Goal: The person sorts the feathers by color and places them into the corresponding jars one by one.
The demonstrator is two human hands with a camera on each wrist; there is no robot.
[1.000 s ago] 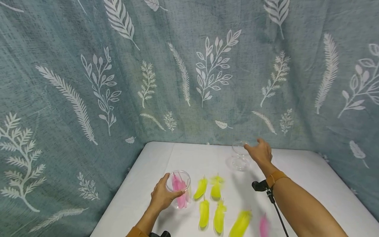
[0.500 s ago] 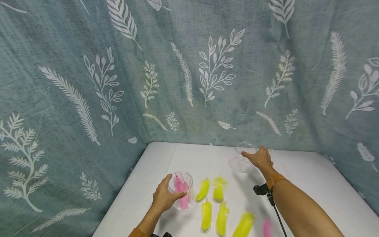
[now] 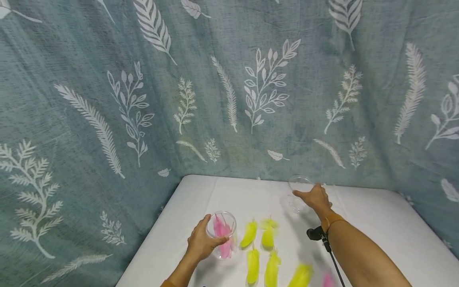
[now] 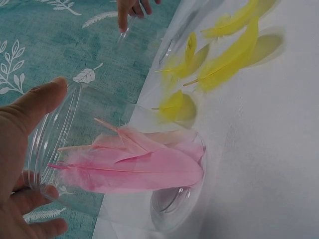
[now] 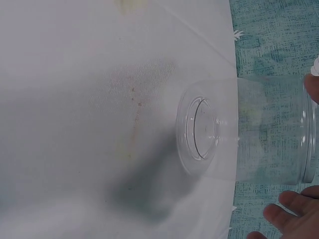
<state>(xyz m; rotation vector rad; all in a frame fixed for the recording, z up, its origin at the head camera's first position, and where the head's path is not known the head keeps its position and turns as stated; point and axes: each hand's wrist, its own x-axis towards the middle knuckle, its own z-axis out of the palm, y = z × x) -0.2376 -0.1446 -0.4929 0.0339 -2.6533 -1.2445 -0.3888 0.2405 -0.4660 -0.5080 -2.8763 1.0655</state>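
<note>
The left hand [image 3: 202, 241] grips the near-left jar [image 4: 172, 213] of pink feathers [image 4: 134, 172]; the right hand [image 3: 316, 197] spans the far-right jar's [image 5: 269, 132] rim, grip unclear. Yellow feathers [image 3: 252, 267] lie between on the desk [image 3: 247, 199], lengthwise near-to-far, mostly closer to the left hand.

White table [image 3: 247, 199]: a free lane between left jar [image 4: 54, 132] and right jar [image 5: 259, 132], back to the curtain [image 3: 236, 159].
Near end: yellow feathers [image 3: 252, 267] lie across it.
Right side: right forearm [image 3: 362, 251] bars the way.
</note>
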